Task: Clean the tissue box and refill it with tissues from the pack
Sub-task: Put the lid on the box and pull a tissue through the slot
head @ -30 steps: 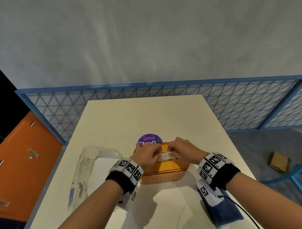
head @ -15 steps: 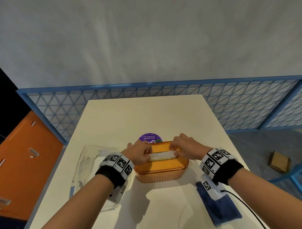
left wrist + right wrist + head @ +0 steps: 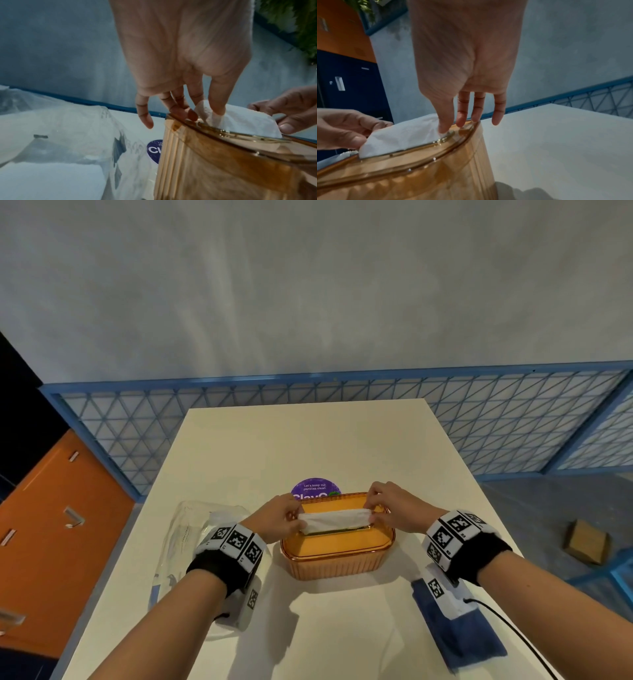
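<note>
An amber see-through tissue box (image 3: pixel 337 556) with its lid on stands mid-table. A white tissue (image 3: pixel 334 520) sticks up through the slot in the lid. My left hand (image 3: pixel 279 517) pinches the tissue's left end and my right hand (image 3: pixel 388 508) pinches its right end. In the left wrist view the left fingers (image 3: pixel 217 106) press into the tissue (image 3: pixel 243 120) above the box rim (image 3: pixel 214 129). In the right wrist view the thumb and a finger of my right hand (image 3: pixel 447 127) nip the tissue (image 3: pixel 406 138) at the slot. The clear plastic tissue pack (image 3: pixel 191 546) lies left of the box.
A folded blue cloth (image 3: pixel 459 631) lies on the table under my right wrist. A round purple sticker (image 3: pixel 315 487) sits just behind the box. The table (image 3: pixel 308 440) ends at a blue mesh railing (image 3: pixel 342 392). A cardboard box (image 3: pixel 587 541) is on the floor at right.
Both hands have drawn apart along the lid, spreading the tissue wider and pulling it higher out of the slot. The box has stayed in place.
</note>
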